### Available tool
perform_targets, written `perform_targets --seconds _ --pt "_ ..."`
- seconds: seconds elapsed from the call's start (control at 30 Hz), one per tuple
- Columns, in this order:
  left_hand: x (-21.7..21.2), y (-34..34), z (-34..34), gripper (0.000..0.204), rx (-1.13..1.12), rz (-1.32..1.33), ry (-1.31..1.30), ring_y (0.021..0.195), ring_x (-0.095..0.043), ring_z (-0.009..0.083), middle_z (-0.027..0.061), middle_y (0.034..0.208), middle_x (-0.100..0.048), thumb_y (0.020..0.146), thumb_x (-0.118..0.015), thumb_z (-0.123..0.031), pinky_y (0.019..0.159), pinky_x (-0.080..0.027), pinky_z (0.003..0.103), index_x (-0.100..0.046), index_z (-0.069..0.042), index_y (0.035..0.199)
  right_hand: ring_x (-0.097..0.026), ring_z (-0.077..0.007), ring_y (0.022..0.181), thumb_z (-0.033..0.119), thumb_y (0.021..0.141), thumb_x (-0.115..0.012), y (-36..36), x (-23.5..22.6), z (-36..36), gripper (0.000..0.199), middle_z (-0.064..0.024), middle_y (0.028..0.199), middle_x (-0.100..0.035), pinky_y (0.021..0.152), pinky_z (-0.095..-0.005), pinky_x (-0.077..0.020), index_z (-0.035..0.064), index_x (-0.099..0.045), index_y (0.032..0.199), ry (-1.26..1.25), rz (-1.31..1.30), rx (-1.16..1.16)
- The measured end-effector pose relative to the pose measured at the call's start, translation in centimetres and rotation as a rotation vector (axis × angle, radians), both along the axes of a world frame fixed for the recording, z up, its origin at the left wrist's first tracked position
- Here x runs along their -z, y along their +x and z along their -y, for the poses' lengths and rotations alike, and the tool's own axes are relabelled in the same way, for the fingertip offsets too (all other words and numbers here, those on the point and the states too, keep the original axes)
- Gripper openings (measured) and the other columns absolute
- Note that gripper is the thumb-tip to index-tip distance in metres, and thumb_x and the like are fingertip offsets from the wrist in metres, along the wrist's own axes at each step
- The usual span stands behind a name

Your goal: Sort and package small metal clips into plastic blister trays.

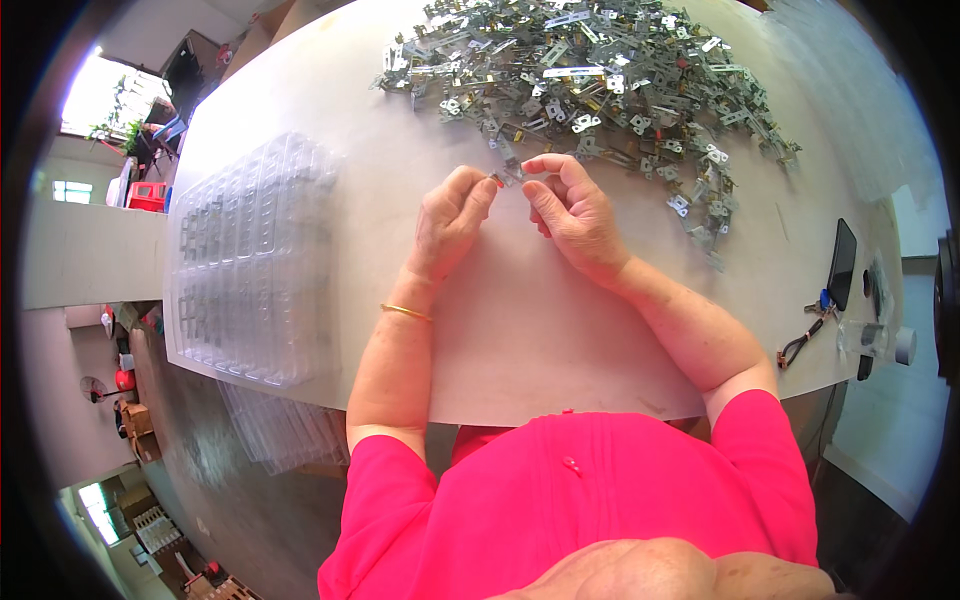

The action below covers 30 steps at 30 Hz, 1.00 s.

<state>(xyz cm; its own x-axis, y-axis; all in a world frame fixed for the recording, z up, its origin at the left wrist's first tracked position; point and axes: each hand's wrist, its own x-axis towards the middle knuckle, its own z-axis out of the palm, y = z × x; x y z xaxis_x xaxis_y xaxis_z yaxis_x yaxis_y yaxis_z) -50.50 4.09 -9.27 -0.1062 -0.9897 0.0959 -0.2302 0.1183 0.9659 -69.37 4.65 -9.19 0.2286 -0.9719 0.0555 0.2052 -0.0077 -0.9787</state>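
Both hands meet over the table (520, 330): left hand (450, 222) and right hand (572, 212) each pinch an end of a small metal bracket (508, 175), its long axis spanning fingertip to fingertip, bracket heap (600, 75) just beyond.

From my feed: wearer's in a bright pink short-sleeved top (590, 480), sleeves ending above the elbows. Thin gold bangle (405, 312) on the left wrist. Forearms bare, no gloves, no rings I can make out.

Clear plastic trays (250, 262) stacked at table's (520, 340) left; phone (842, 264), keys (805, 335), clear bottle (878, 340) far right.
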Motion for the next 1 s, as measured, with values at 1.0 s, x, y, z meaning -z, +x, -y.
perform_targets --seconds 1.0 --pt "-1.0 0.4 0.2 0.027 0.089 -0.432 0.286 0.047 -0.037 0.0044 -0.0009 0.065 -0.050 0.103 -0.051 -0.028 0.041 -0.026 0.019 -0.060 -0.006 0.091 -0.047 -0.0026 0.066 0.019 0.098 -0.064 -0.1 0.4 0.5 0.011 0.0063 0.072 -0.054 0.057 -0.0208 -0.0389 0.0086 -0.066 0.101 -0.010 -0.084 0.038"
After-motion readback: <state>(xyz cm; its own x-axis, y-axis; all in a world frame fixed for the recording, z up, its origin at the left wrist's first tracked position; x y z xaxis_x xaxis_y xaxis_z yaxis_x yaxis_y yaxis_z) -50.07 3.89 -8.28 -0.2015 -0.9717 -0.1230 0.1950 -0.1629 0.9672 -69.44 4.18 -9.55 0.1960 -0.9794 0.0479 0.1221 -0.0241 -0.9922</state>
